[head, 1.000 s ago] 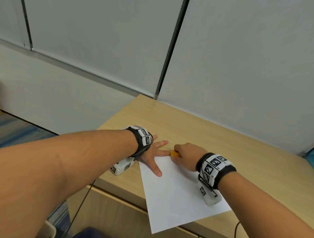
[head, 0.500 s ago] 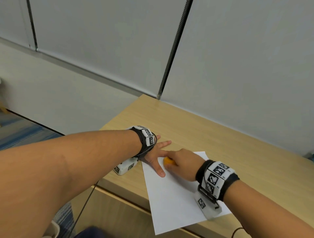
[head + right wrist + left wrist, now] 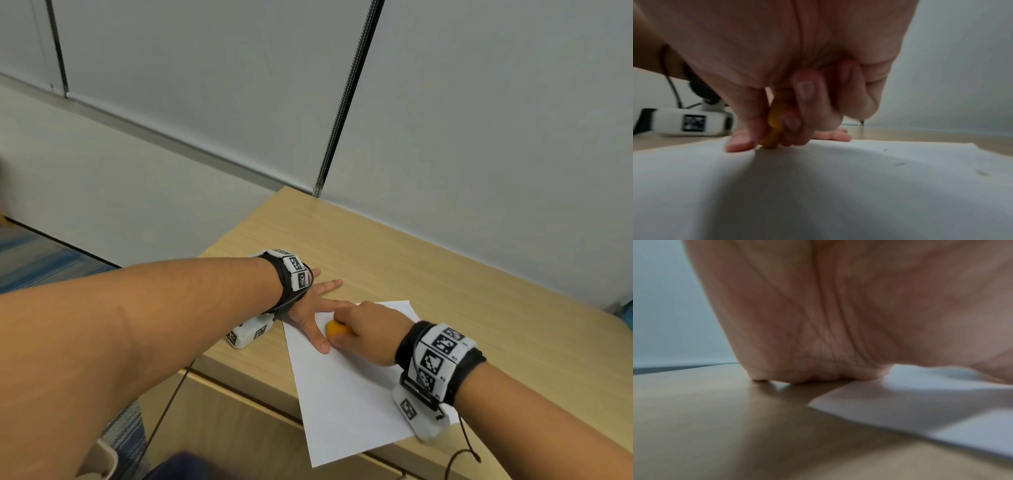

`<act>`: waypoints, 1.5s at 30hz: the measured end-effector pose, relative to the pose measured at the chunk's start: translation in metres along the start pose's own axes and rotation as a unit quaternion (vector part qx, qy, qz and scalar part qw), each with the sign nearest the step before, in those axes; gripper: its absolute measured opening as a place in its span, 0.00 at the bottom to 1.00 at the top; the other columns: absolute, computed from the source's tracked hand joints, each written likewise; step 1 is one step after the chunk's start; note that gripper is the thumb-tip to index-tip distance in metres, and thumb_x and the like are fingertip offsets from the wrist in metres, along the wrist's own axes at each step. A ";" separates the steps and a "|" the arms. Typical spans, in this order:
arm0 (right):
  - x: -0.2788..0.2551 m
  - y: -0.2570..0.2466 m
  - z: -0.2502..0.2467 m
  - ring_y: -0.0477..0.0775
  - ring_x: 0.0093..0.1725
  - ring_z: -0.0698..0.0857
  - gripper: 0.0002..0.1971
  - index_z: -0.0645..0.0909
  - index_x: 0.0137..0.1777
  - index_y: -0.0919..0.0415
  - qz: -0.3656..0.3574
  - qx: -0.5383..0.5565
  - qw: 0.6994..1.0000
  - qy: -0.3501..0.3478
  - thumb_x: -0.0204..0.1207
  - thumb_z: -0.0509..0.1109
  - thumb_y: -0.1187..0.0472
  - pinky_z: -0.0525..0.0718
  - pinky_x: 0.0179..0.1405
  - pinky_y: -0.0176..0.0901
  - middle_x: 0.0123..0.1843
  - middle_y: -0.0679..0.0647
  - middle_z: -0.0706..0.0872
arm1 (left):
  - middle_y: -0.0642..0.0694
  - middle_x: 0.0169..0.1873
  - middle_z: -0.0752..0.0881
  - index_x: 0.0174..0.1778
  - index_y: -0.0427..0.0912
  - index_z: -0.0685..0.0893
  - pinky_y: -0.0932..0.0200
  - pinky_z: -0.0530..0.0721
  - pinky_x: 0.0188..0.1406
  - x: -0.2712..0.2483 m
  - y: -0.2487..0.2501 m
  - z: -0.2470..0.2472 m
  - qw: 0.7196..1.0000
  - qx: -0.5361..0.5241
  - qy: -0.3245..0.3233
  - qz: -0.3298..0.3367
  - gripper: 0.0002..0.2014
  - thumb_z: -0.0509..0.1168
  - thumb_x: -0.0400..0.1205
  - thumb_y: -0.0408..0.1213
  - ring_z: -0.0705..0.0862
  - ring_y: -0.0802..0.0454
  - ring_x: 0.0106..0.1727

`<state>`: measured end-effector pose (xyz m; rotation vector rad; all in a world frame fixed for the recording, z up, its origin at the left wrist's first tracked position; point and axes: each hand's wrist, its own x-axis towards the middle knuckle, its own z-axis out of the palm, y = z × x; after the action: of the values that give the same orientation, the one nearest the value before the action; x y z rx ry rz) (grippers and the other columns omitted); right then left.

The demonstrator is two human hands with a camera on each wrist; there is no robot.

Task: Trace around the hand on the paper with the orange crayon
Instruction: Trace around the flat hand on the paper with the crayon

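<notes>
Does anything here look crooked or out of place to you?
Yes. The white sheet of paper lies askew on the light wooden desk, its near corner overhanging the front edge. The left hand lies only partly on it, some fingers resting on bare wood, so the orange crayon in the right hand cannot trace them all on paper.

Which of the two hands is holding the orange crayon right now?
The right hand: its fingers curl round the orange crayon, tip down on the paper. The left hand lies flat with fingers spread, holding nothing.
</notes>
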<state>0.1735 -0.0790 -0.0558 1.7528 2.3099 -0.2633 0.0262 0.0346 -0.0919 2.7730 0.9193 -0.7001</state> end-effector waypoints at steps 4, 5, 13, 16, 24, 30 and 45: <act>0.012 0.023 -0.005 0.53 0.37 0.81 0.13 0.73 0.45 0.50 0.055 -0.006 0.998 0.025 0.85 0.54 0.45 0.77 0.38 0.48 0.38 0.48 0.80 | 0.59 0.81 0.24 0.75 0.80 0.30 0.19 0.38 0.74 0.000 0.002 0.000 1.000 -0.001 -0.001 -0.006 0.59 0.58 0.54 0.86 0.26 0.32 0.81; 0.010 0.021 -0.002 0.53 0.37 0.81 0.13 0.73 0.45 0.50 0.047 0.000 0.999 0.027 0.85 0.55 0.45 0.77 0.38 0.48 0.37 0.48 0.80 | 0.59 0.81 0.24 0.75 0.80 0.30 0.18 0.38 0.74 0.000 0.002 0.000 1.000 0.003 -0.003 -0.007 0.59 0.57 0.52 0.87 0.26 0.32 0.81; 0.003 0.015 0.000 0.55 0.40 0.82 0.10 0.71 0.45 0.48 0.013 -0.002 1.000 0.008 0.84 0.58 0.45 0.77 0.35 0.48 0.38 0.49 0.81 | 0.59 0.81 0.24 0.75 0.80 0.30 0.20 0.36 0.75 -0.002 0.002 -0.001 1.000 -0.001 0.001 0.000 0.57 0.58 0.56 0.86 0.26 0.31 0.81; 0.008 0.019 0.000 0.55 0.40 0.82 0.11 0.73 0.46 0.50 0.027 0.004 0.999 0.025 0.85 0.57 0.46 0.73 0.34 0.47 0.39 0.49 0.81 | 0.59 0.81 0.24 0.75 0.79 0.29 0.19 0.37 0.75 -0.003 0.002 -0.001 1.000 0.010 -0.003 -0.006 0.60 0.56 0.52 0.87 0.27 0.31 0.82; 0.006 0.017 -0.002 0.52 0.37 0.80 0.12 0.71 0.39 0.45 0.009 0.023 1.000 0.000 0.84 0.60 0.46 0.75 0.36 0.47 0.36 0.47 0.80 | 0.59 0.81 0.24 0.77 0.78 0.30 0.20 0.36 0.75 -0.006 0.004 -0.003 1.000 -0.003 -0.006 -0.008 0.56 0.61 0.61 0.82 0.25 0.33 0.81; -0.001 0.012 0.005 0.53 0.36 0.79 0.14 0.71 0.38 0.49 0.006 0.028 1.000 -0.001 0.84 0.59 0.46 0.76 0.38 0.48 0.36 0.49 0.80 | 0.60 0.81 0.24 0.76 0.80 0.31 0.20 0.36 0.75 -0.006 0.003 -0.001 1.000 -0.009 0.002 -0.006 0.55 0.61 0.61 0.82 0.25 0.34 0.82; -0.006 0.018 0.004 0.50 0.37 0.77 0.14 0.69 0.39 0.47 0.024 0.000 1.000 -0.012 0.85 0.59 0.43 0.74 0.38 0.47 0.37 0.46 0.78 | 0.60 0.81 0.23 0.71 0.84 0.29 0.18 0.36 0.73 -0.001 0.002 -0.001 1.000 -0.020 -0.010 -0.007 0.59 0.57 0.50 0.87 0.23 0.34 0.80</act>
<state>0.1931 -0.0809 -0.0579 1.7925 2.2479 -0.2736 0.0271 0.0327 -0.0910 2.7226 0.9386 -0.7032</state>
